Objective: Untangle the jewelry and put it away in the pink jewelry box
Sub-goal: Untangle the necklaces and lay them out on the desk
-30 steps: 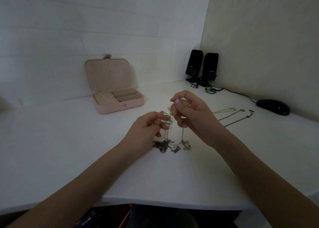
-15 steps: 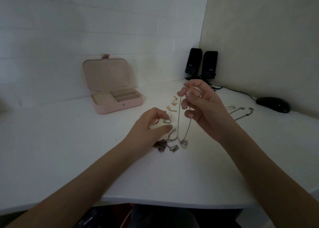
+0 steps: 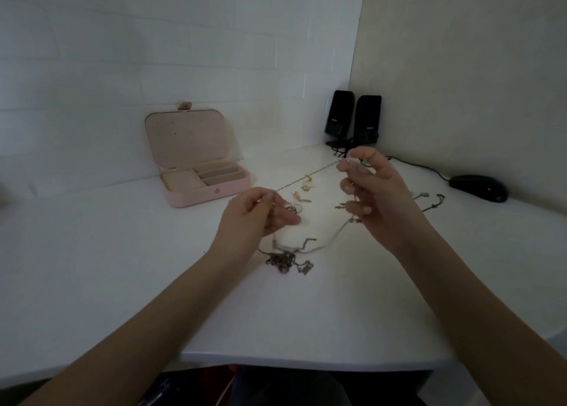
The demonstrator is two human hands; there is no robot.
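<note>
White desk (image 3: 122,283) fills the head view. Left hand (image 3: 254,218) and right hand (image 3: 371,190) each pinch a thin silver chain (image 3: 306,178), stretched taut between them, above a dark tangle (image 3: 285,259). Pink jewelry box (image 3: 202,172) sits open at ten o'clock. Speaker (image 3: 339,115) labels are unreadable.

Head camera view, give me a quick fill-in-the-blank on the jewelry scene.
1. The pink jewelry box has its lid ____.
2. A thin chain is stretched between the left hand and the ____ hand.
3. The tangled jewelry lies on the white ____.
4. Two black ____ stand in the corner.

Missing words: open; right; table; speakers
</note>
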